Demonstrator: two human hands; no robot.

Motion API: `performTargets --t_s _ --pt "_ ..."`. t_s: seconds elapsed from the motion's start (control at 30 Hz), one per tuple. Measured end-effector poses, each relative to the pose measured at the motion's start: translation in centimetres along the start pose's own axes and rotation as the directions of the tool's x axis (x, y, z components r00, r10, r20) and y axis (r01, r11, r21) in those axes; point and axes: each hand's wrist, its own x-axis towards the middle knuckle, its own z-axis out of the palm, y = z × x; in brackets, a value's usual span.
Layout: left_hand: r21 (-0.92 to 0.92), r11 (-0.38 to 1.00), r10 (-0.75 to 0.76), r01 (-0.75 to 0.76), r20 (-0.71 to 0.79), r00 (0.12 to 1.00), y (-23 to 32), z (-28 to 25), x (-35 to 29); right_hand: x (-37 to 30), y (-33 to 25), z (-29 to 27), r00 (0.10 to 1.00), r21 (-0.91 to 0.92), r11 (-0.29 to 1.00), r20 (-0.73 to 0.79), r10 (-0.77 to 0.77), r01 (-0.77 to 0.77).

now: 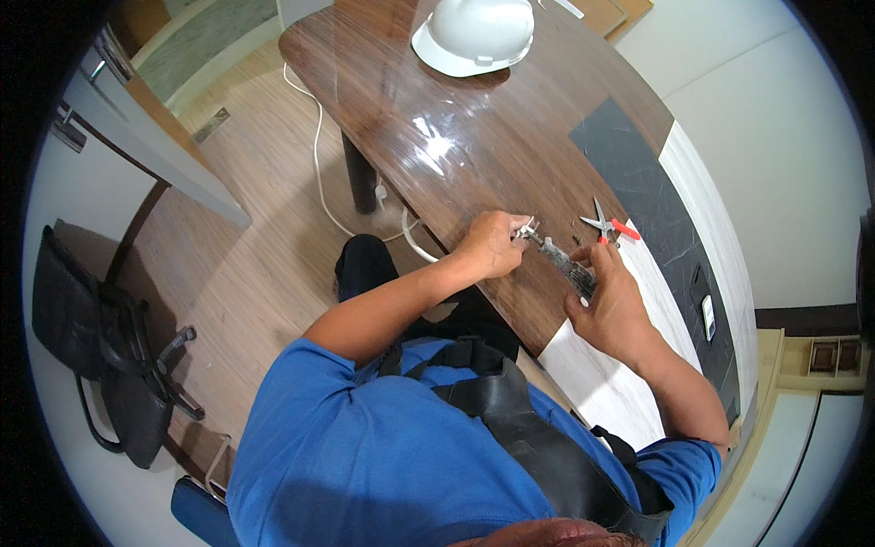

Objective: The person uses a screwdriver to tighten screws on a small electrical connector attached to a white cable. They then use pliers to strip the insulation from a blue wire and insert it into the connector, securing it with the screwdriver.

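My left hand (492, 244) is closed, pinching a small white and metallic piece (526, 230) at its fingertips, just over the wooden table. My right hand (612, 301) curls round the butt of a screwdriver (565, 263) with a worn grey and black handle. The screwdriver slants up and to the left, its tip meeting the small piece; the exact contact is too small to make out. Beyond my right hand lies a pair of scissors (609, 226) with red handles, blades apart. Small dark bits sit on the tabletop beside them.
A white hard hat (476, 36) rests at the table's far end. On the dark strip at right lies a small white device (708, 317). The glossy table (510, 128) has its edge close to my left forearm. A white cable (319, 155) runs over the floor; a black chair (118, 356) stands left.
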Motion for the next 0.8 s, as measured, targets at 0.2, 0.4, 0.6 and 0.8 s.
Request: performTargets --t_s 0.2,0.4,0.6,0.8 --pt "0.006 1.0 0.004 -0.004 0.0 1.0 -0.5 0.3 0.2 -1.1 0.9 1.2 0.966 -0.368 0.893 0.066 -0.252 0.258" --pt "-0.03 1.0 0.008 -0.008 0.001 1.0 -0.7 0.3 0.1 -1.1 1.6 1.4 0.853 -0.649 0.592 0.181 -0.49 0.478" --pt "-0.006 1.0 0.028 -0.028 -0.022 0.999 -0.7 0.5 -0.1 -0.8 1.5 1.5 0.897 -0.536 0.733 0.115 -0.427 0.418" --pt "0.047 0.998 0.032 -0.031 -0.015 0.999 -0.5 0.5 -0.1 -0.3 1.1 1.4 0.975 -0.109 0.973 -0.071 -0.21 0.202"
